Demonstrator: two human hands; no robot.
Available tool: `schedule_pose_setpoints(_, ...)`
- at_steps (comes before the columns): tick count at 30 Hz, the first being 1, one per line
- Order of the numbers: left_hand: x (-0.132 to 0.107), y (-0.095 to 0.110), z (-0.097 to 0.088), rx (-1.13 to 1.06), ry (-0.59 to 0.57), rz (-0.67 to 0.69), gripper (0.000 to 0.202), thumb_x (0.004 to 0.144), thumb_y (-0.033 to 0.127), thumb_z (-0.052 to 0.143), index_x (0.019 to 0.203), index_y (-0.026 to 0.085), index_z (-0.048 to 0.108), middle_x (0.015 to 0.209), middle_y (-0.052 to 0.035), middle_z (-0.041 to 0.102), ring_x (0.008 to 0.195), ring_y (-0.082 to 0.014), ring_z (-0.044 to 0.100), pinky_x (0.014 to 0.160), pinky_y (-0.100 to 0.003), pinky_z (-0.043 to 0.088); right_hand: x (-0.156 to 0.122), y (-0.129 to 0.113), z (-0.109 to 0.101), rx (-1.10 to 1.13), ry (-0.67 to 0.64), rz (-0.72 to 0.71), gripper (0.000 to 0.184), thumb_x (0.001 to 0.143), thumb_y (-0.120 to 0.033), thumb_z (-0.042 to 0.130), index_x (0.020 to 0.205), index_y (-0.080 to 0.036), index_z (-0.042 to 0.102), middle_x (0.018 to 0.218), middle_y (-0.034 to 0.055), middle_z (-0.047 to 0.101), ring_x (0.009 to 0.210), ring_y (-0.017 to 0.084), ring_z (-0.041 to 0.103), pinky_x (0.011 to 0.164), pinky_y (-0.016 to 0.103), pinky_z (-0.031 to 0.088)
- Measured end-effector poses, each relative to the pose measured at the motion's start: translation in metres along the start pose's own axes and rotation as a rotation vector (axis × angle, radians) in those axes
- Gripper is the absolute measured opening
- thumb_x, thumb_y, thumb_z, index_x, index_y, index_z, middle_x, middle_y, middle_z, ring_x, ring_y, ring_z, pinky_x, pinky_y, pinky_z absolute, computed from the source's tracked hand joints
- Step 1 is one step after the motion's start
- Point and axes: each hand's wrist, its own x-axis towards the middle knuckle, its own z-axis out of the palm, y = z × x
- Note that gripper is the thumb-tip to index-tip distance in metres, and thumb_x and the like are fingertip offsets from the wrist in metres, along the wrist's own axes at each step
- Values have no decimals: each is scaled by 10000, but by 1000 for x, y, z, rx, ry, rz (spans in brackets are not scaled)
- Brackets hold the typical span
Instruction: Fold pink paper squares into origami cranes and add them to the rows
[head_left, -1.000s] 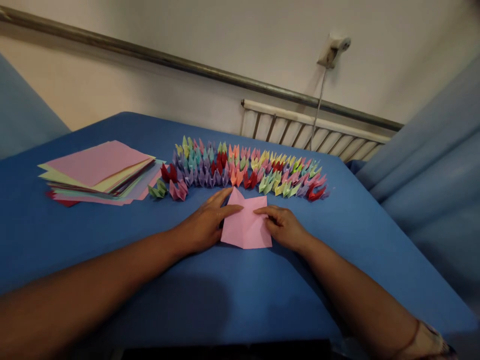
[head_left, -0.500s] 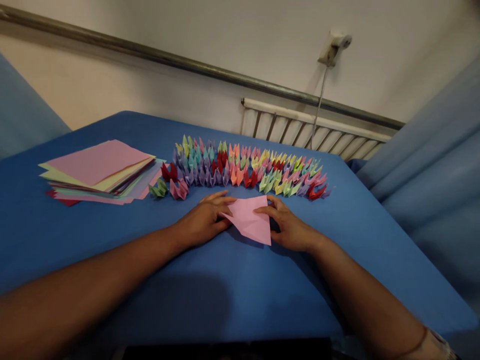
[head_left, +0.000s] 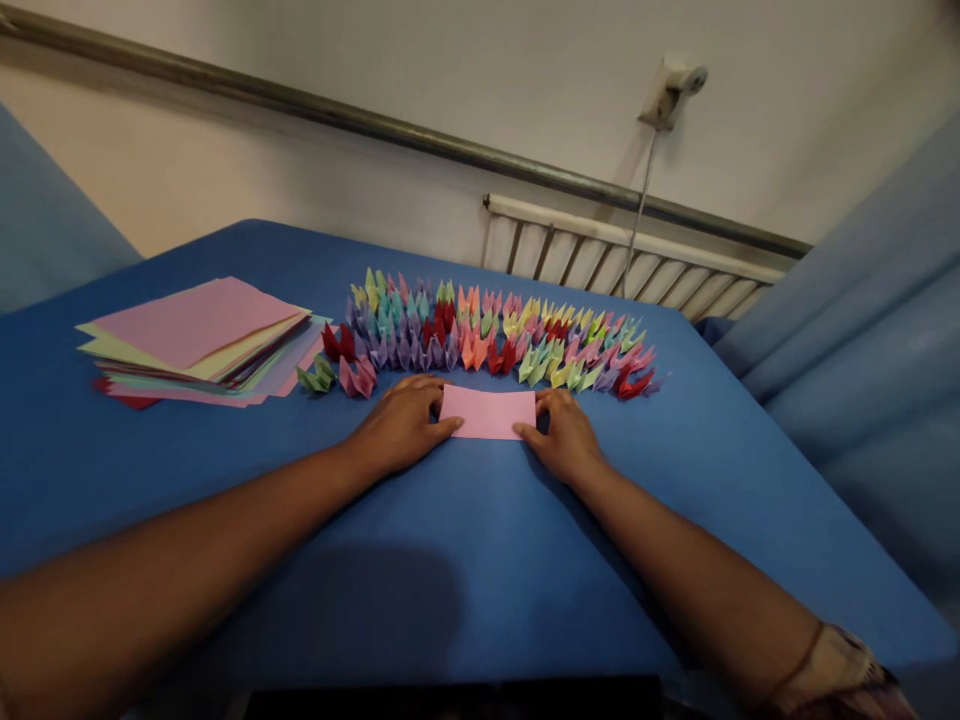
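A pink paper sheet (head_left: 487, 412), folded in half into a flat rectangle, lies on the blue table (head_left: 465, 560). My left hand (head_left: 401, 425) pinches its left edge, thumb at the near corner and fingers behind. At the right edge my right hand (head_left: 564, 438) holds the sheet the same way. Both hands press the paper down onto the table. Just behind them stand rows of several small folded paper pieces (head_left: 495, 335) in many colours.
A stack of coloured paper sheets (head_left: 202, 340) lies at the back left of the table. Behind the table are a wall with a metal rail (head_left: 375, 128), a white radiator (head_left: 637, 265) and a wall socket with a cable (head_left: 667, 95). Blue fabric hangs at the right.
The near half of the pink sheet was lifted and folded away from me onto the far half. Both hands moved forward with it and now hold the flat rectangle.
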Motion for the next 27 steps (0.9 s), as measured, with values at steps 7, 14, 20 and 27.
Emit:
schedule_pose_setpoints(7,-10,14,11,203,124,148,609,886,239,516,1462,136,346,1578,-139,299,1489,-306,152,1194,-508,193,-20,-33,-2,-263,-102,-306,514,929,-230,502,1432,-153,428,1568,117,329,1468,286,213,1173,503,222)
schedule_pose_setpoints(14,-21,30,21,61,-158,357,566,986,325,345,1500,102,265,1576,-161,299,1474,-253,234,1189,-437,248,-29,-44,-1,-217,-395,-421,760,966,-574,384,1534,-95,225,1597,178,237,1483,294,184,1189,484,216)
schedule_pose_setpoints(20,-24,30,13,191,-246,291,798,946,602,360,1508,45,254,1591,-221,203,1488,-319,151,1198,-456,176,-31,-44,-3,-247,-420,-416,890,919,-674,383,1539,-64,195,1601,207,195,1489,333,145,1188,525,186)
schedule_pose_setpoints(27,-41,28,-1,374,-303,154,964,862,729,396,1502,16,288,1577,-271,176,1472,-406,148,1171,-505,162,-37,-39,-7,-303,-389,-296,991,878,-752,357,1524,-14,217,1589,245,182,1486,355,145,1177,528,203)
